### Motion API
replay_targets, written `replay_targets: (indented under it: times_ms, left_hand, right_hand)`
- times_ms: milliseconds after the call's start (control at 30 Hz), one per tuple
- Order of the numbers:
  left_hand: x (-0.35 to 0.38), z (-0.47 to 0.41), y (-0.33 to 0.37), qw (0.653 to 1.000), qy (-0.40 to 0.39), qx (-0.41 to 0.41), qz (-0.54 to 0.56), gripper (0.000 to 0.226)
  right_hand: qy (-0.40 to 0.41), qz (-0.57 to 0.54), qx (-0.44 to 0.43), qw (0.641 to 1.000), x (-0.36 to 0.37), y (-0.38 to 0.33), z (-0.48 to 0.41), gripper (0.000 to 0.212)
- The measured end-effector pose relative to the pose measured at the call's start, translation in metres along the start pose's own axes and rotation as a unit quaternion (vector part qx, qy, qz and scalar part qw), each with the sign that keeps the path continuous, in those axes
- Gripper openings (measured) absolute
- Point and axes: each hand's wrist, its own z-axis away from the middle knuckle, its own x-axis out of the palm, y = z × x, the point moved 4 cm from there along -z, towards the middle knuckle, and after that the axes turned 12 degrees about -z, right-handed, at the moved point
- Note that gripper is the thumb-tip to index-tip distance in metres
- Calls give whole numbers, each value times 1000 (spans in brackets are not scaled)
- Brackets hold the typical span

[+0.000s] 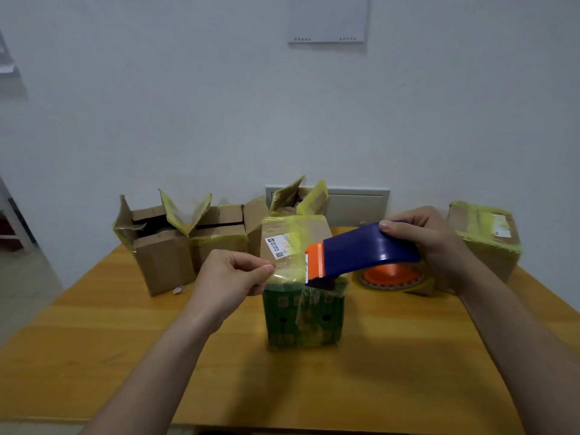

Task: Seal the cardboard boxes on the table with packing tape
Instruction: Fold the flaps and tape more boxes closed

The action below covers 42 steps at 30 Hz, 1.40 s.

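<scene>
A cardboard box (303,318) with a green printed front and a taped brown top stands in the middle of the table. Above it my right hand (430,243) grips a blue tape dispenser (367,249) with an orange cutter end and a roll of yellowish tape. My left hand (232,277) pinches the free end of the tape (290,271), which stretches from the cutter over the box's near top edge.
Two open boxes (163,252) (219,237) with raised flaps stand at the back left, a third open box (298,199) behind the middle one. A taped box (485,240) sits at the right. The wooden table (125,340) ends against a white wall.
</scene>
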Motion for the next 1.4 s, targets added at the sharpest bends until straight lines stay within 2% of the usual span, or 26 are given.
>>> replay_targets:
  times_ms: [167, 400, 533, 600, 700, 733, 800, 833, 867, 933, 1033, 1100, 1233, 1400]
  left_hand:
    - [3, 1, -6, 1000, 11, 1, -29, 5]
    - [4, -5, -13, 1000, 3, -15, -14, 9]
    - [4, -9, -17, 998, -31, -41, 20, 10]
    - [2, -13, -20, 995, -74, -71, 19, 19]
    - [-3, -21, -22, 982, -144, -87, -89, 28]
    - [-5, -25, -19, 976, -128, -54, -165, 29]
    - [-4, -35, -4, 948, -44, 52, -312, 38]
    - [2, -39, 6, 933, -12, 104, -343, 46]
    - [9, -43, 14, 928, -6, 138, -346, 51]
    - [31, -57, 21, 921, -44, 154, -356, 51]
    - [58, -77, 10, 892, -136, 111, -417, 58]
    - [62, -82, 4, 878, -170, 102, -436, 62]
    - [57, -84, -3, 870, -173, 113, -448, 68]
    - [50, -83, -6, 869, -171, 113, -451, 66]
  right_hand:
    - [-16, 67, -19, 997, 7, -5, -7, 36]
    - [-31, 96, -10, 995, 11, -4, -14, 37]
    - [-40, 122, -1, 992, 14, 4, -18, 37]
    - [-45, 117, 9, 992, 15, 8, -18, 38]
    - [-54, 95, 21, 994, 16, 11, -19, 40]
    - [-57, 90, 24, 994, 15, 12, -19, 40]
    - [-64, 83, 31, 994, 15, 11, -20, 41]
    - [-68, 81, 33, 994, 14, 11, -20, 41]
    - [-70, 79, 36, 994, 13, 11, -20, 40]
    - [-73, 75, 43, 994, 10, 11, -20, 40]
    - [-80, 63, 50, 994, 4, 13, -16, 41]
    - [-85, 51, 55, 994, 0, 17, -13, 37]
    - [-80, 58, 46, 994, -5, 22, -9, 38]
    - [-31, 61, 32, 997, -31, 14, -4, 38]
